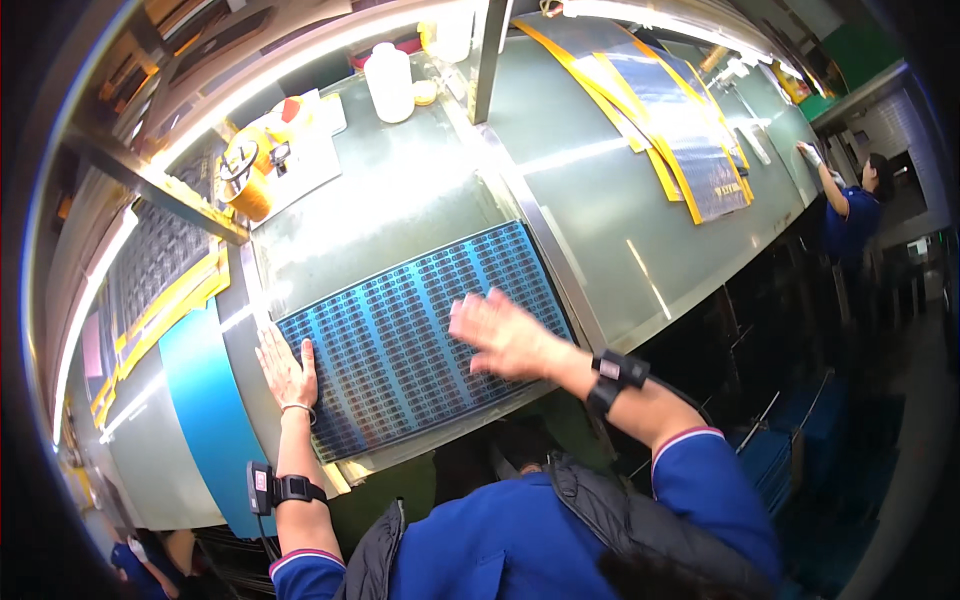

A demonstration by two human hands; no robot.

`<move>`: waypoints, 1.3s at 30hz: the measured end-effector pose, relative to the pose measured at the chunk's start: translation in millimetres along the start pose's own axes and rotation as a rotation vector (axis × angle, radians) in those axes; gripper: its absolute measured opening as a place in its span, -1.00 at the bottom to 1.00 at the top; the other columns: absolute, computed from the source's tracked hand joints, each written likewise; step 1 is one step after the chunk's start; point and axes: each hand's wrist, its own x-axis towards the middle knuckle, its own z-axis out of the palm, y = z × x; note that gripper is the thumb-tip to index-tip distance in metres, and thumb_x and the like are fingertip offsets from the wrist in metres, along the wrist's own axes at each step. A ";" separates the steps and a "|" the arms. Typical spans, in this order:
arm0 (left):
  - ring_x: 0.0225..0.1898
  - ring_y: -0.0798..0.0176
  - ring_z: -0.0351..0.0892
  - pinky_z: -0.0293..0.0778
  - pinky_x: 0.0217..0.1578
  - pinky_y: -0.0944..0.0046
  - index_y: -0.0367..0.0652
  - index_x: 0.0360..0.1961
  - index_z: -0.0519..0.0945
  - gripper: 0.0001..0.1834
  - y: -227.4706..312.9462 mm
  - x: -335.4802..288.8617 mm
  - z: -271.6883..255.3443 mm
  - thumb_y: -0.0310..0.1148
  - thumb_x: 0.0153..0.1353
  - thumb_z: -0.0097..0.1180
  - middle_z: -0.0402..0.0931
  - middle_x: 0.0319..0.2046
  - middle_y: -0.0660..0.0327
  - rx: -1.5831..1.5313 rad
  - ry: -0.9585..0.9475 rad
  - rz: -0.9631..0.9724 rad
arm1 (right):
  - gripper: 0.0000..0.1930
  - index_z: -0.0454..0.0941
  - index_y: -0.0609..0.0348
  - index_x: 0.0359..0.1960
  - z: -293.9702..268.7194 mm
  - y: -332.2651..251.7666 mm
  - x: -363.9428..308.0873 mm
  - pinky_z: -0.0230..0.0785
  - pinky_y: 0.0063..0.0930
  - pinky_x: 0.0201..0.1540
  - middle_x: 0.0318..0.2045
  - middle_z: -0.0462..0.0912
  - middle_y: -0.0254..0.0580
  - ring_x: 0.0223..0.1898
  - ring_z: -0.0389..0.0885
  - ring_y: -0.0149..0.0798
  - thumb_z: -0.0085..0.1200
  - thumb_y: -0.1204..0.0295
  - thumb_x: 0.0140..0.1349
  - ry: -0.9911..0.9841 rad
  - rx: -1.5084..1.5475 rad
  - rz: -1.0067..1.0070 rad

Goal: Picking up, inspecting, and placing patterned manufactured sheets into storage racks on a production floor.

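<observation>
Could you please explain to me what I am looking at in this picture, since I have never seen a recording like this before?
There is no machine here: a person works with two bare hands, and the single picture comes from a wide fisheye camera worn on that person's head, looking down. That is why straight edges bend near the rim.

On the grey-green workbench lies a large blue flat sheet printed with rows of small dark rectangles. The left hand rests flat on the sheet's left edge. The right hand is over the sheet's right part, open and blurred; whether it touches is unclear. Neither hand grips anything. Both wrists carry black bands.

Further back stand a white plastic bottle and a yellow reel. More sheets with yellow borders lie on the next bench, where another person in blue works.
</observation>
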 end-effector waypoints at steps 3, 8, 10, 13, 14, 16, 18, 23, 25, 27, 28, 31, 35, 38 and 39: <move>0.41 0.09 -0.23 -0.35 0.36 0.10 -0.32 0.35 -0.09 -0.21 2.5 3.6 -9.0 0.11 0.33 -0.37 -0.12 0.37 -0.02 -0.004 -0.002 -0.016 | -0.27 0.10 0.12 0.32 -16.9 78.3 0.0 -0.44 -0.03 0.39 0.35 0.06 -0.13 0.39 -0.08 -0.10 -0.26 -0.12 0.26 0.124 -0.230 0.479; 0.41 0.03 -0.25 -0.35 0.36 0.07 -0.37 0.33 -0.07 -0.14 -1.2 3.5 -22.9 0.17 0.29 -0.36 -0.11 0.36 -0.08 0.050 -0.062 -0.055 | -0.28 0.05 0.14 0.33 -24.6 83.2 1.8 -0.48 -0.01 0.38 0.36 0.04 -0.20 0.41 -0.15 -0.10 -0.36 -0.11 0.30 0.189 -0.319 0.562; 0.41 -0.03 -0.27 -0.39 0.35 0.01 -0.39 0.32 -0.03 -0.15 4.0 3.0 -28.5 0.16 0.29 -0.31 -0.13 0.35 -0.14 0.017 -0.113 -0.045 | -0.29 0.04 0.15 0.34 -21.8 80.4 2.4 -0.48 0.00 0.38 0.37 0.02 -0.14 0.41 -0.18 -0.08 -0.39 -0.11 0.31 0.124 -0.318 0.613; 0.41 -0.02 -0.26 -0.38 0.35 0.00 -0.36 0.32 0.00 -0.26 -10.4 -12.6 -11.4 0.03 0.34 -0.29 -0.14 0.35 -0.14 -0.528 0.119 -0.228 | -0.33 0.09 0.20 0.31 -21.8 66.5 -12.1 -0.44 0.03 0.37 0.35 0.01 -0.01 0.40 -0.15 -0.05 -0.34 -0.05 0.32 0.203 -0.236 0.604; 0.40 -0.02 -0.22 -0.36 0.35 0.01 -0.35 0.32 0.00 -0.29 -19.6 -33.0 -15.6 -0.01 0.35 -0.30 -0.11 0.35 -0.12 -0.564 0.155 -0.281 | -0.34 0.11 0.22 0.29 -24.0 51.3 -25.4 -0.42 0.03 0.36 0.35 0.01 0.02 0.39 -0.13 -0.03 -0.31 -0.02 0.33 0.227 -0.211 0.556; 0.40 -0.03 -0.19 -0.34 0.35 0.02 -0.35 0.32 -0.01 -0.32 -33.1 -91.7 -36.4 -0.06 0.37 -0.32 -0.09 0.35 -0.11 -0.578 0.143 -0.263 | -0.38 0.14 0.30 0.26 -33.8 12.9 -62.5 -0.36 0.07 0.35 0.33 0.08 0.05 0.37 -0.03 0.00 -0.19 0.09 0.31 0.298 -0.087 0.479; 0.40 -0.03 -0.17 -0.30 0.35 0.01 -0.35 0.33 -0.02 -0.33 -18.9 -140.3 -71.5 -0.07 0.37 -0.32 -0.08 0.35 -0.10 -0.453 0.136 -0.133 | -0.35 0.12 0.34 0.27 -34.8 -9.8 -110.8 -0.42 0.06 0.37 0.32 0.09 0.07 0.37 -0.03 0.00 -0.14 0.11 0.29 0.205 -0.116 0.464; 0.37 0.00 -0.06 -0.24 0.34 0.00 -0.36 0.30 0.05 -0.25 -3.4 -189.3 -74.4 0.06 0.31 -0.28 -0.03 0.33 -0.09 -0.227 -0.079 0.038 | -0.07 0.04 0.49 0.26 -32.8 -28.7 -122.3 -0.60 0.07 0.37 0.33 0.01 0.18 0.40 -0.17 -0.01 0.04 -0.09 0.08 0.024 -0.157 0.433; 0.34 0.01 0.04 -0.17 0.33 0.00 -0.37 0.25 0.18 -0.23 -0.7 -189.9 -71.6 0.12 0.28 -0.25 0.08 0.29 -0.09 -0.166 -0.024 0.023 | -0.05 0.05 0.50 0.25 -35.3 -27.6 -124.4 -0.59 0.09 0.37 0.33 0.02 0.18 0.40 -0.17 0.01 0.05 -0.11 0.06 -0.005 -0.164 0.383; 0.32 0.00 0.08 -0.14 0.32 -0.01 -0.38 0.22 0.22 -0.25 -1.3 -196.5 -73.3 0.11 0.28 -0.24 0.13 0.27 -0.09 -0.181 -0.005 0.012 | 0.01 0.06 0.52 0.24 -36.8 -31.1 -133.8 -0.57 0.12 0.36 0.32 0.03 0.18 0.39 -0.14 0.05 0.11 -0.14 -0.01 -0.046 -0.158 0.328; 0.30 -0.02 0.12 -0.11 0.31 -0.02 -0.38 0.19 0.27 -0.27 -3.9 -199.2 -73.9 0.10 0.28 -0.23 0.18 0.24 -0.09 -0.201 -0.001 0.020 | 0.03 0.07 0.53 0.23 -41.0 -39.6 -139.4 -0.54 0.13 0.36 0.31 0.05 0.19 0.39 -0.13 0.05 0.16 -0.12 -0.05 -0.049 -0.134 0.298; 0.25 -0.02 0.21 -0.02 0.29 0.00 -0.38 0.10 0.38 -0.36 -12.2 -222.4 -77.7 0.03 0.28 -0.15 0.29 0.17 -0.07 -0.206 0.058 0.037 | -0.13 0.19 0.41 0.18 -38.9 -52.0 -158.7 -0.42 0.12 0.37 0.31 0.05 0.16 0.38 -0.09 0.03 0.23 0.05 -0.06 -0.033 -0.061 0.242; 0.17 -0.05 0.32 0.20 0.19 0.06 -0.27 0.00 0.48 -0.57 -34.9 -237.8 -86.5 -0.16 0.24 0.01 0.39 0.09 -0.08 -0.512 0.067 -0.050 | -0.57 0.38 0.15 0.01 -11.1 -12.8 -160.4 -0.15 0.02 0.36 0.23 0.27 0.00 0.30 0.18 -0.03 0.06 0.47 0.03 0.080 -0.087 -0.017; 0.12 -0.11 0.35 0.24 0.16 0.09 -0.25 0.00 0.47 -0.61 -62.2 -244.6 -92.3 -0.49 0.09 -0.04 0.40 0.07 -0.08 -0.537 0.263 -0.267 | -0.72 0.49 0.11 -0.14 -28.1 -8.1 -128.8 0.09 -0.02 0.29 0.05 0.51 -0.07 0.17 0.40 -0.05 -0.12 0.63 0.12 0.241 0.034 -0.149; 0.12 -0.11 0.34 0.25 0.16 0.09 -0.26 0.01 0.46 -0.54 -76.9 -250.4 -87.5 -0.55 -0.01 -0.08 0.40 0.08 -0.08 -0.504 0.270 -0.299 | -0.75 0.50 0.13 -0.16 -40.2 -4.8 -116.7 0.15 -0.02 0.26 0.00 0.54 -0.06 0.13 0.45 -0.03 -0.11 0.62 0.13 0.328 0.079 -0.175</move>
